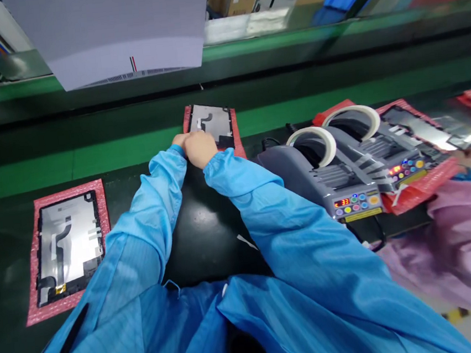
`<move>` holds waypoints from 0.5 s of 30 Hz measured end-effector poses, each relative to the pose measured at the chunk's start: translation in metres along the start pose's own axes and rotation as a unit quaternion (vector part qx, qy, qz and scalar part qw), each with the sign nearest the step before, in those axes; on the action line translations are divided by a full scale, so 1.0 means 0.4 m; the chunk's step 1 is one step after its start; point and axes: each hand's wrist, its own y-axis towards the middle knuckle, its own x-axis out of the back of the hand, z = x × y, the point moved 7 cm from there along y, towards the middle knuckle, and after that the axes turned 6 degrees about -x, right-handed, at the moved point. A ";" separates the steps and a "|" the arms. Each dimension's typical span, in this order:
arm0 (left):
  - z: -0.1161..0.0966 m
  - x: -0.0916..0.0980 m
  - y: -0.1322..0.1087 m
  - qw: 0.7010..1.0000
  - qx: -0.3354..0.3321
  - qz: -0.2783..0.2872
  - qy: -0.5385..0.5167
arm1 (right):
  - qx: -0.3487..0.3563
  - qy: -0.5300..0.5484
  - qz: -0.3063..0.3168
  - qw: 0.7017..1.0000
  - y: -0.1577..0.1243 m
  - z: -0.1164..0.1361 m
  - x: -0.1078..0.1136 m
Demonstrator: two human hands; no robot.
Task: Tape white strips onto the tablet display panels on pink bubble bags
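Both my arms reach forward in blue sleeves, with the hands together at the near-left edge of a tablet screen panel (217,124) on pink bubble wrap (238,137). My right hand (200,148) is closed, its knuckles toward me; the fingertips are hidden. Pressed against it, my left hand (179,140) also looks closed, and part of it is hidden behind the right. What they pinch cannot be made out. A second screen panel (72,231), showing a dark flex cable, lies on pink bubble wrap (36,295) to the left.
Two grey tape dispensers (301,170) with cream tape rolls and lit displays stand at right. A white strip (247,242) lies on the dark bench. Beside me, a co-worker's pink sleeve (466,237) and hand reach toward another panel (416,126). A pale housing (121,32) hangs overhead.
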 end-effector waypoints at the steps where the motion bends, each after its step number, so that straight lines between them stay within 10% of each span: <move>1: 0.001 0.017 -0.011 1.000 0.000 -0.015 0.001 | -0.011 0.021 -0.002 1.000 -0.011 -0.006 0.012; 5: 0.010 0.101 -0.115 0.998 -0.008 -0.068 0.001 | -0.168 0.108 -0.097 0.975 -0.082 -0.147 0.047; 8: 0.039 0.167 -0.252 0.995 -0.013 -0.097 0.002 | -0.272 0.215 -0.058 0.936 -0.162 -0.250 -0.028; 12: 0.114 0.250 -0.441 0.992 -0.015 -0.126 0.003 | -0.266 0.491 0.084 0.825 -0.263 -0.208 -0.188; 15: 0.142 0.300 -0.545 0.989 -0.057 -0.115 0.074 | -0.253 0.607 0.052 0.752 -0.317 -0.153 -0.238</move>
